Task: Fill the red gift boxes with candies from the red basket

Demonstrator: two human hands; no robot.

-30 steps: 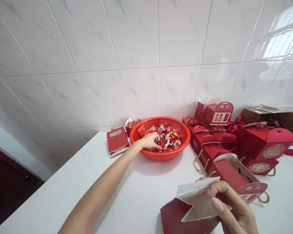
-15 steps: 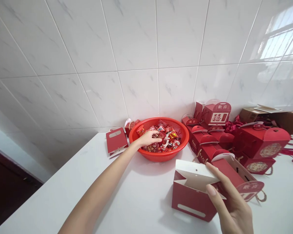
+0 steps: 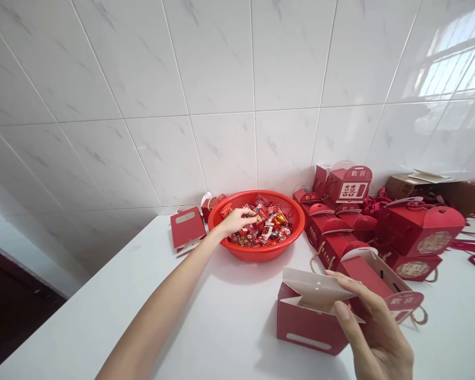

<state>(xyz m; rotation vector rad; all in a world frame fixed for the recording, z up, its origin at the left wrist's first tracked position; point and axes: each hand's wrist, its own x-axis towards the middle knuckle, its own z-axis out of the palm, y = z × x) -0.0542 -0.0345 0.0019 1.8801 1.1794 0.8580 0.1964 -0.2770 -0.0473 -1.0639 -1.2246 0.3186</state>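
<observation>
My left hand (image 3: 237, 220) is over the red plastic basket (image 3: 257, 254), its fingers bent together against the wrapped candies (image 3: 267, 229). What those fingers hold, if anything, is too small to tell. In the lower right, my right hand (image 3: 370, 322) grips the right side of a red paper box (image 3: 311, 324), thumb in front and fingers behind. The box stands upright on the white table, its top unfolded and its pale inside showing.
Red boxes (image 3: 332, 243) with rope handles crowd the table right of the basket. A brown carton (image 3: 459, 192) stands farther right. A flat red box (image 3: 188, 228) lies left of the basket. The tiled wall (image 3: 221, 153) rises behind.
My left hand has shifted slightly left over the candies, its fingers more drawn together. The red box is still in my right hand, its top flap tilted a little differently.
</observation>
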